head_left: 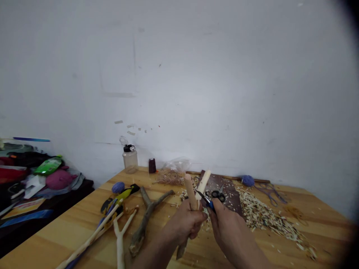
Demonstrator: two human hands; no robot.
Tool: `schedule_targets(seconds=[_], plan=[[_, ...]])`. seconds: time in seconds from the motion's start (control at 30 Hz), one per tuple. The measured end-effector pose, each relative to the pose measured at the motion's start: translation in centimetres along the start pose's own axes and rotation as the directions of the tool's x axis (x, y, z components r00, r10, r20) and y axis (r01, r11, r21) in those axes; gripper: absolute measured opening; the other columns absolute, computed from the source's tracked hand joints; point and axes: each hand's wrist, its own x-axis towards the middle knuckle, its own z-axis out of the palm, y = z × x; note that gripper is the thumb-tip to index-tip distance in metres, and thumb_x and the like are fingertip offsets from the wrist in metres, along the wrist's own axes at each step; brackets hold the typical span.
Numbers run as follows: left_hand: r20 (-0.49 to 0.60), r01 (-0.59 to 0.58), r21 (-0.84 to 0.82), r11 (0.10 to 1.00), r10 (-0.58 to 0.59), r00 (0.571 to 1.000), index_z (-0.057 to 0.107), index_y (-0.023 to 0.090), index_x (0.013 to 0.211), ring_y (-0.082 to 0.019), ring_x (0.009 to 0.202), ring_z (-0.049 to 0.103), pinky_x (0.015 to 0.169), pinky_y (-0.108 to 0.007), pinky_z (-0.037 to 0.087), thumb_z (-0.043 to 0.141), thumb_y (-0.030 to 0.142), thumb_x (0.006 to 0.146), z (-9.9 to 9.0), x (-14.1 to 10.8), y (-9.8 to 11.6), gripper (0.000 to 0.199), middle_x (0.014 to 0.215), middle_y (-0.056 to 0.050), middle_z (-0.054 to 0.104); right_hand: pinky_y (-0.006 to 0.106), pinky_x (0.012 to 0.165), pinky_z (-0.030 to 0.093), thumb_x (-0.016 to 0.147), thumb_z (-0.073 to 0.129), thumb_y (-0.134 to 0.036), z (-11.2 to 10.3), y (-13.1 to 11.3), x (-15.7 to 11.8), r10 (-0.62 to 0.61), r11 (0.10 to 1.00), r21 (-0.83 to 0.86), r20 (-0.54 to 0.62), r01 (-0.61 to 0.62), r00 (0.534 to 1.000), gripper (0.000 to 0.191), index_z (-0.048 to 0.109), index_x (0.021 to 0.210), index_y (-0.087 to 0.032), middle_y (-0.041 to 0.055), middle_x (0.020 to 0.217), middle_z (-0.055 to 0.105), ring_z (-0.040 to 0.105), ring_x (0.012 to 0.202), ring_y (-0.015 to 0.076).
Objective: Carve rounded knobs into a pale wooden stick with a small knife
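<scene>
Pale peeled wood makes up the two prongs of the forked stick (pixel 191 192), held up over the table (pixel 92 213) with its stem pointing down. The left hand (pixel 185 221) has its fingers wrapped round it just below the fork; the right hand (pixel 228 222) has its fingers closed on the blue handle of a knife (pixel 207 201), whose blade lies at the lower part of the right prong, touching or just beside it.

For clean whittling, a shallow blade angle and thin strokes along the grain should work best, directed away from the left thumb, which looks close to the edge. A firm grip matters, since the fork could twist under pressure.

By the wall stands a see-through bottle (pixel 130 161) with a black lid; I cannot make out anything inside. Right of it, beyond a dark thread spool (pixel 152 166), sits a clear plastic bag (pixel 179 163). Thin pinkish loops (pixel 169 178) lie at its front, though whether inside it or spilled out, I cannot tell.
</scene>
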Motion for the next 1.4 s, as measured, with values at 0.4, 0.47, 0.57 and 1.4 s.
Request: schedule_targets(seconds=[0.4,0.47,0.57,1.4], plan=[[0.106,0.108,-0.209,0.972,-0.087,0.991,0.032,0.022,0.066,-0.003,0.030,0.020,0.032,-0.017,0.014,0.059,0.019,0.055,0.0,-0.8,0.8,0.029,0.040,0.012,0.031,0.023,0.048,0.027,0.089,0.031,-0.025,0.3,-0.1,0.2,-0.008,0.998,0.059,0.009,0.008,1.000,0.022,0.049,0.101,-0.021,0.0031,0.066,0.066,0.063,0.058,0.0189],[0.096,0.095,-0.197,0.976,-0.077,0.992,0.032,0.022,0.065,-0.003,0.030,0.020,0.032,-0.017,0.014,0.058,0.018,0.056,0.0,-0.7,0.7,0.028,0.039,0.012,0.032,0.024,0.048,0.026,0.089,0.031,-0.025,0.3,0.0,0.1,-0.008,1.000,0.029,0.011,0.007,1.000,0.021,0.049,0.099,-0.021,0.0038,0.067,0.066,0.064,0.059,0.0193],[0.070,0.060,-0.139,0.988,-0.050,0.996,0.032,0.022,0.062,-0.004,0.029,0.021,0.032,-0.016,0.015,0.057,0.017,0.058,0.0,-0.5,0.4,0.026,0.036,0.012,0.031,0.024,0.047,0.025,0.090,0.030,-0.025,0.3,0.1,0.1,-0.010,1.000,-0.012,0.000,0.010,1.000,0.020,0.049,0.097,-0.022,0.0027,0.065,0.066,0.063,0.058,0.0184],[-0.164,-0.086,0.846,0.527,0.409,0.898,0.053,0.020,0.085,-0.024,0.074,0.056,0.068,-0.031,0.037,0.053,0.016,0.070,-0.5,-0.9,-0.2,0.015,0.073,-0.007,0.060,0.024,0.057,0.038,0.089,0.030,-0.023,-0.7,-0.1,-0.3,-0.050,0.984,0.173,-0.005,0.050,0.999,0.032,0.050,0.114,-0.020,0.0050,0.080,0.067,0.063,0.070,0.0173]])
